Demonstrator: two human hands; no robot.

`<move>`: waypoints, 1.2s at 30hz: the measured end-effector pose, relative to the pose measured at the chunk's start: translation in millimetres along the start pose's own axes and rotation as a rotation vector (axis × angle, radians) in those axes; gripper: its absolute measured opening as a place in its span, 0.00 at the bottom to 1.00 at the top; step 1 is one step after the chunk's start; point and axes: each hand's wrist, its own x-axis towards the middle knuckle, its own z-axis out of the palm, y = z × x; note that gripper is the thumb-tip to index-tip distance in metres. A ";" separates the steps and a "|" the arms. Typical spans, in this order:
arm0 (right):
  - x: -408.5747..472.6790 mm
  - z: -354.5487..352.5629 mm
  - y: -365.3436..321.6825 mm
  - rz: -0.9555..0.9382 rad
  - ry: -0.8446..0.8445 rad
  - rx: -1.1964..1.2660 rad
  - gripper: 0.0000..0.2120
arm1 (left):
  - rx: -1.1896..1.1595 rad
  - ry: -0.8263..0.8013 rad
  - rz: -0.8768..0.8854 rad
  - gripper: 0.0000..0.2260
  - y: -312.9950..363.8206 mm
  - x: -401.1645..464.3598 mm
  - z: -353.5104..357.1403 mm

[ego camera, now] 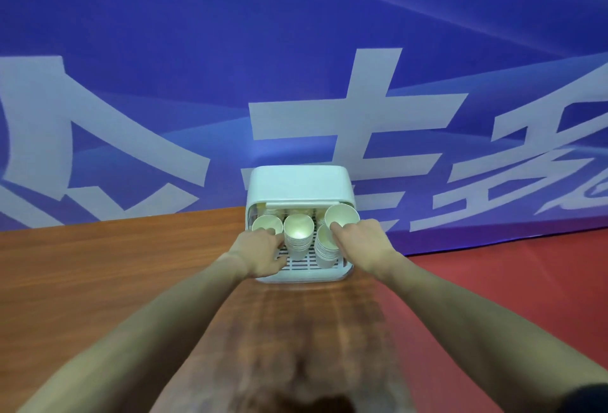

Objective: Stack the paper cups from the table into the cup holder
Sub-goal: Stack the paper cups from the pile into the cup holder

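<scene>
Your right hand (pixel 360 241) is pinching a paper cup (pixel 341 216) over the cup holder (pixel 301 182); your left hand (pixel 263 253) is seemingly gripping another cup (pixel 267 225).

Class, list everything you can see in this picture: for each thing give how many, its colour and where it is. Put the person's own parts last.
Cup holder: one, white, at the table's far edge against the backdrop, slotted tray at its front.
Cup stacks: two, pale cream, upright on the tray, middle stack and right stack.
Left cup: one, cream, at the tray's left, by the left hand.
Raised cup: one, cream, above the right stack, held at its rim.
Table: one, brown wood.
Red floor: to the right.
Backdrop: one, blue with large white characters.
Left hand: on the left cup.
Right hand: holding the raised cup.
</scene>
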 end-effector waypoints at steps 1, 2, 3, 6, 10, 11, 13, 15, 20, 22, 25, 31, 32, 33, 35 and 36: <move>0.7 -1.3 -2.1 -0.019 -0.021 -0.006 0.12 | 0.000 -0.004 -0.002 0.19 -2.0 -0.1 1.5; 1.2 -0.4 -3.9 -0.048 -0.014 -0.010 0.12 | -0.001 -0.009 -0.005 0.19 -3.7 0.2 3.3; 2.2 0.5 -5.1 -0.058 -0.009 -0.013 0.11 | -0.004 -0.014 -0.009 0.18 -5.0 0.1 4.6; 4.2 1.4 -6.0 -0.048 -0.002 -0.014 0.07 | -0.011 -0.023 -0.014 0.18 -9.9 1.0 5.4; 6.7 9.1 -9.1 -0.047 -0.032 0.005 0.09 | -0.011 -0.010 -0.012 0.18 -15.1 4.1 6.0; 7.0 10.5 -10.0 -0.047 -0.047 0.009 0.11 | -0.022 -0.008 -0.018 0.18 -16.1 4.4 6.7; 8.8 17.4 -13.0 -0.044 -0.070 0.028 0.14 | -0.046 -0.008 -0.028 0.18 -18.0 3.7 12.0; 10.9 24.9 -16.1 -0.038 -0.082 0.041 0.13 | -0.058 -0.016 -0.029 0.18 -19.5 1.7 19.4; 16.8 26.0 -24.1 -0.065 -0.085 0.031 0.14 | -0.077 -0.035 -0.037 0.17 -25.8 -5.7 34.8; 15.3 20.2 -23.8 -0.067 -0.079 0.012 0.15 | -0.073 -0.038 -0.041 0.17 -27.7 -8.7 39.7; 11.8 13.4 -22.3 -0.066 -0.092 -0.024 0.15 | -0.066 -0.042 -0.043 0.17 -29.8 -10.3 43.3; 11.2 11.6 -22.3 -0.073 -0.085 -0.056 0.16 | -0.091 -0.009 -0.035 0.16 -26.7 -4.0 34.0; 11.0 13.1 -22.8 -0.080 -0.088 -0.055 0.15 | -0.092 -0.006 -0.032 0.16 -25.5 -3.5 33.8; 11.2 15.1 -23.3 -0.087 -0.094 -0.051 0.14 | -0.090 -0.004 -0.029 0.16 -24.3 -3.5 33.7; 12.7 20.2 -23.8 -0.086 -0.110 -0.038 0.14 | -0.085 -0.014 -0.029 0.16 -22.2 -4.1 34.7; 13.9 23.6 -23.9 -0.078 -0.119 -0.027 0.15 | -0.088 -0.020 -0.030 0.16 -21.0 -4.5 35.7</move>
